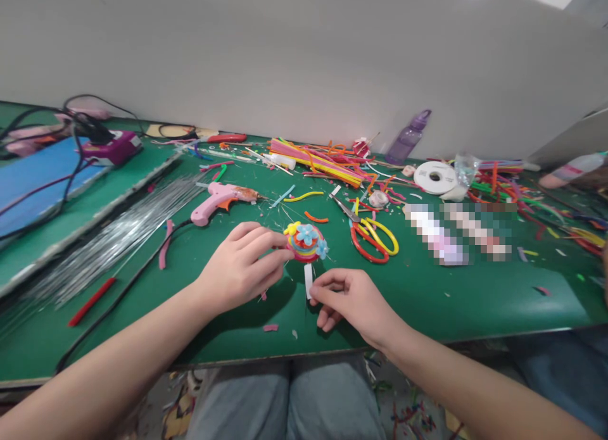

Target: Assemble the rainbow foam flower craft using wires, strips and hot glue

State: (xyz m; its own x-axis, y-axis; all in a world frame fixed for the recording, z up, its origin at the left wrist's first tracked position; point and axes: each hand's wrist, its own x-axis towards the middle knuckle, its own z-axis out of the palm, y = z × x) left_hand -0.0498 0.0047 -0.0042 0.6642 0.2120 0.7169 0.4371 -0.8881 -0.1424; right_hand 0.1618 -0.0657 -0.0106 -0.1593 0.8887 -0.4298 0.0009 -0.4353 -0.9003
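Observation:
Between the fingertips of my left hand (249,263) is a small round pipe-cleaner ornament (304,242), striped in pink, yellow and blue with blue and yellow flowers on top. My right hand (349,301) pinches the lower end of a narrow white strip (308,280), which stands just below the ornament; whether the two touch I cannot tell. A pink glue gun (218,201) lies beyond my left hand, its nozzle to the right. Scissors with red and yellow handles (373,237) lie partly open to the right of the ornament.
Bundled pipe cleaners (318,161) lie along the wall near a purple bottle (409,137). A white disc spool (434,176) is at the right. Clear glue sticks (128,228), a red stick (92,302) and a black cord (126,294) occupy the left. Scraps dot the green table (427,301).

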